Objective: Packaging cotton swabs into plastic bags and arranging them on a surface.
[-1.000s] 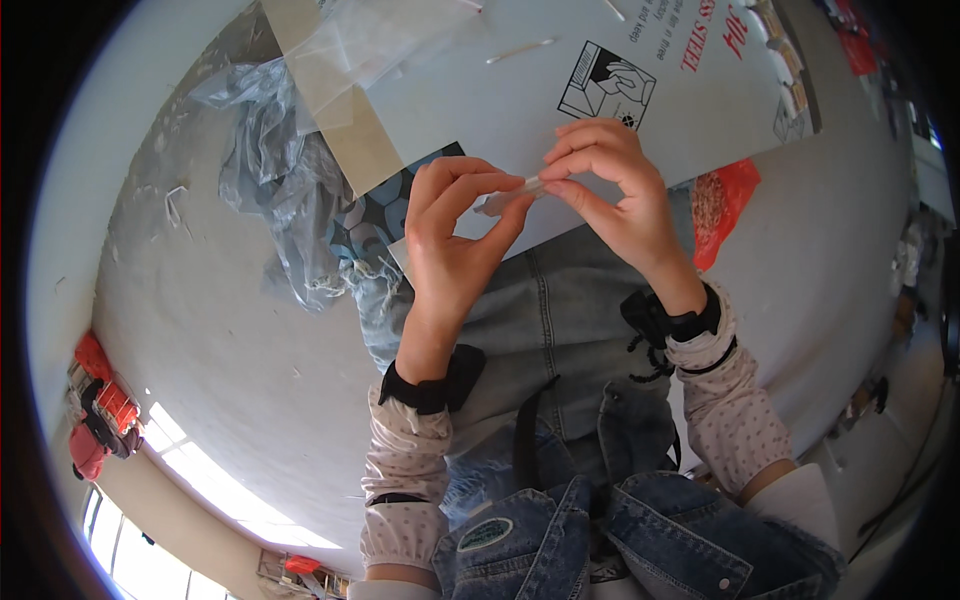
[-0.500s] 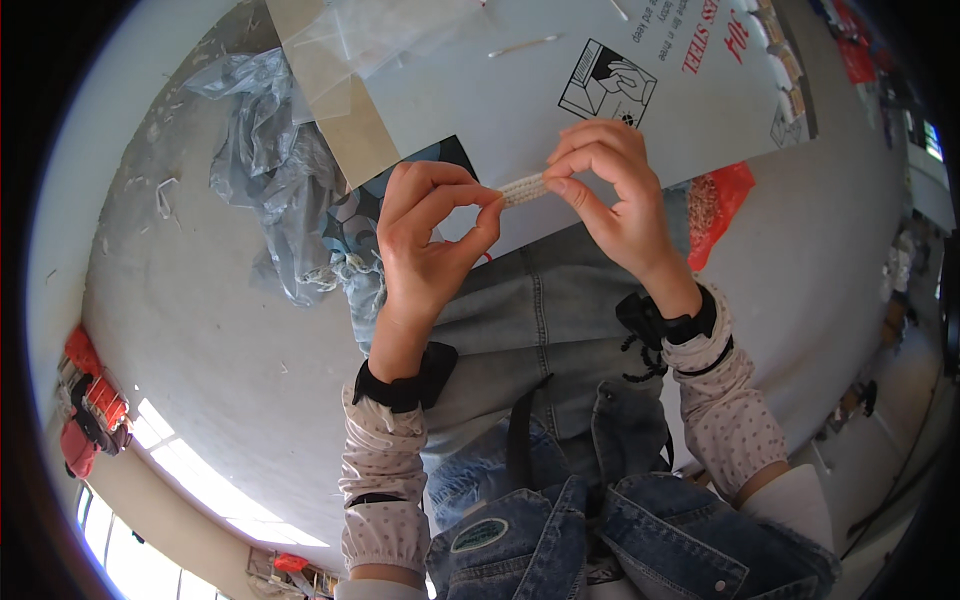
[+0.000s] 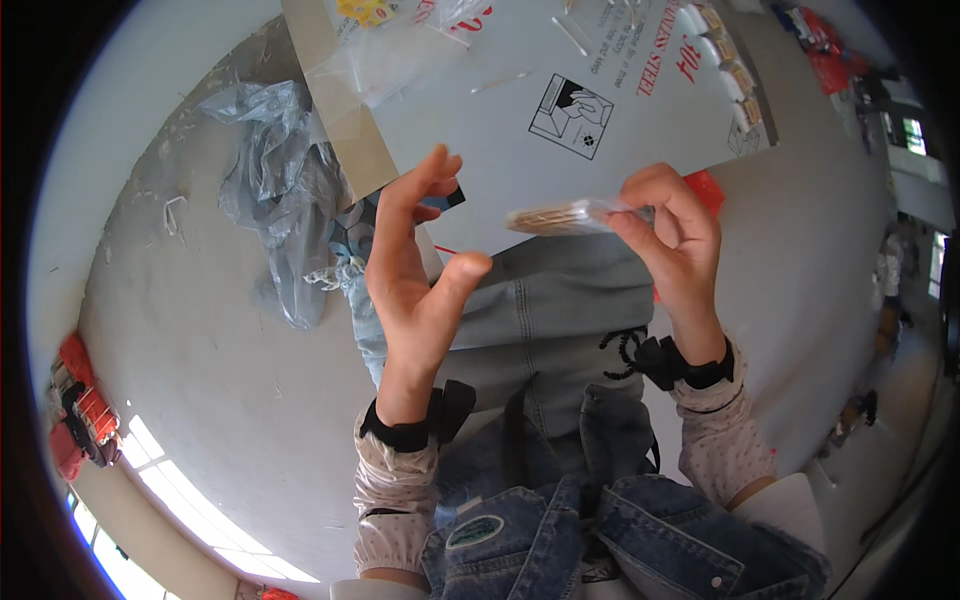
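A small clear pack of cotton swabs (image 3: pixel 560 217), with wooden-coloured sticks, is pinched at its right end between the thumb and fingers of my right hand (image 3: pixel 680 240). It is held level above my lap, near the front edge of the printed board (image 3: pixel 440 125). To its left, my left hand (image 3: pixel 405 285) is open and empty, thumb and fingers wide apart, not touching the pack. Loose cotton swabs lie on the board, one near its middle (image 3: pixel 500 82) and another farther back (image 3: pixel 571 36).
Several small white-and-brown packs (image 3: pixel 738 80) line the board's right edge. A clear plastic bag (image 3: pixel 385 60) and a yellow piece (image 3: pixel 368 12) lie at the back. Crumpled grey plastic (image 3: pixel 280 190) is on the left, and a red bag (image 3: pixel 707 188) shows beyond my right hand.
My left hand has let go of the bundle both hands were pinching and opened out. My right hand has moved right and a little nearer with the pack, whose sticks now show.
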Available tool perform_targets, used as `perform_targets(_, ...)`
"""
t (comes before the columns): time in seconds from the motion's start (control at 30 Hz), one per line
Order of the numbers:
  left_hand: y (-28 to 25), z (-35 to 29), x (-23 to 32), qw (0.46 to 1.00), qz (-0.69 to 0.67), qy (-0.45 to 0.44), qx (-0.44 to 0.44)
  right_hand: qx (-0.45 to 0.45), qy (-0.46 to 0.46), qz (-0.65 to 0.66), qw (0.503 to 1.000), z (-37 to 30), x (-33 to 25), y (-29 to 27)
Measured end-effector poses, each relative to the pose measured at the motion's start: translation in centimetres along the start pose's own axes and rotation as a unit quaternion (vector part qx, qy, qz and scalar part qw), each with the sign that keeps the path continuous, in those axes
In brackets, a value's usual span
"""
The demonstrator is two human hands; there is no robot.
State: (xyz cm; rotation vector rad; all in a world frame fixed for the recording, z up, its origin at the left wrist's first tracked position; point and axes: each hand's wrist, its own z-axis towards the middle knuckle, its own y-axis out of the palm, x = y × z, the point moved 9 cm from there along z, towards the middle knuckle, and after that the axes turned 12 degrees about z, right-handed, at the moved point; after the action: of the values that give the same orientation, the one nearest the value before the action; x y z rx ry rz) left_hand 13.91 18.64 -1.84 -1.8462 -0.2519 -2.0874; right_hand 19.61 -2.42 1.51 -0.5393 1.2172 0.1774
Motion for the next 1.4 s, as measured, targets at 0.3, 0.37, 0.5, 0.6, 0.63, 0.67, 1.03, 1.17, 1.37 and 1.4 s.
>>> perform_targets(0.3, 5.9, -12.9, 7.5, 0.983, -0.103, 0.009, -0.150, 0.123, 0.184, 0.702, 0.677, -14.1, -2.2, 6.1)
perform_targets(0.37, 6.1, -13.9, 10.2, 0.977, -0.038, 0.109, -0.181, 0.121, 0.221, 0.693, 0.675, -16.4, -2.3, 7.7)
perform_targets(0.5, 4.9, -15.4, 13.6, 0.966, -0.023, 0.198, -0.164, 0.074, 0.189, 0.724, 0.659, -16.4, -5.1, 9.2)
perform_targets(0.6, 4.2, -16.8, 14.8, 0.961, -0.009, 0.216, -0.171, 0.061, 0.191, 0.701, 0.685, -17.4, -5.9, 10.3)
perform_targets(0.63, 4.0, -17.1, 14.9, 0.961, -0.009, 0.218, -0.171, 0.073, 0.216, 0.663, 0.714, -18.0, -5.5, 10.6)
perform_targets(0.67, 3.7, -17.5, 15.3, 0.957, 0.000, 0.239, -0.162, 0.073, 0.214, 0.662, 0.714, -18.2, -5.6, 10.7)
perform_targets(1.03, 3.0, -19.5, 16.6, 0.944, -0.007, 0.293, -0.150, 0.066, 0.189, 0.638, 0.743, -19.5, -6.6, 11.0)
perform_targets(1.17, 3.1, -19.5, 16.6, 0.944, 0.006, 0.294, -0.147, 0.054, 0.183, 0.641, 0.744, -19.6, -6.6, 10.9)
perform_targets(1.37, 3.1, -19.3, 16.5, 0.948, 0.019, 0.285, -0.142, 0.089, 0.122, 0.609, 0.779, -19.5, -7.4, 10.3)
perform_targets(1.4, 3.2, -19.2, 16.4, 0.950, 0.025, 0.275, -0.144, 0.089, 0.119, 0.615, 0.775, -19.3, -7.9, 10.3)
